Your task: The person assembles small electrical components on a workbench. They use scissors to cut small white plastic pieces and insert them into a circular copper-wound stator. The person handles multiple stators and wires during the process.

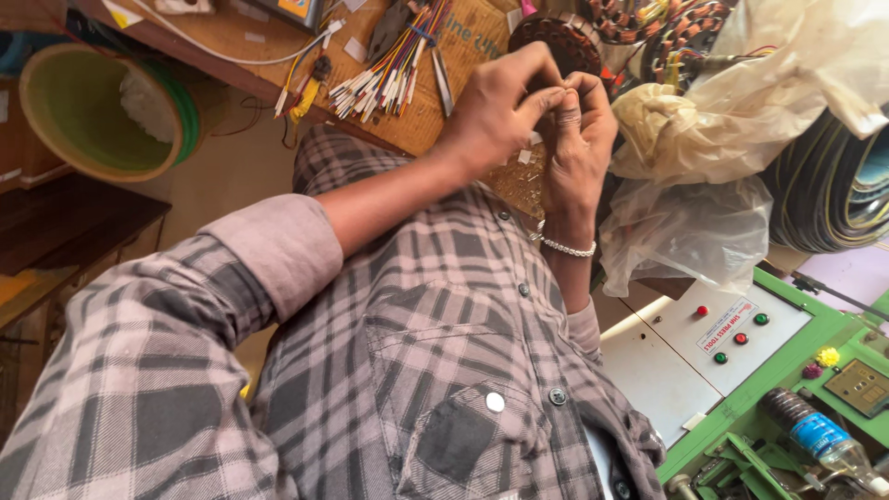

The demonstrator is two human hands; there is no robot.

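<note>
Hands meet above the brown wooden counter [231, 37]. The left hand [495, 111] and right hand [579, 139] have fingertips pinched together on something thin and pale; what it is cannot be told. A beaded silver bracelet [567, 247] circles the right wrist. Just beyond lies the bundle of multicoloured wires with white tips [394, 65], and a round dark motor stator with copper windings [556, 42]. Crumpled clear plastic sheeting [732, 139] lies beside the right hand. A green bucket [102, 111] stands well apart.

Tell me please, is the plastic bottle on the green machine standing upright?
No, the plastic bottle lies on its side across the green machine, with its cap end pointing toward the lower right corner.
</note>
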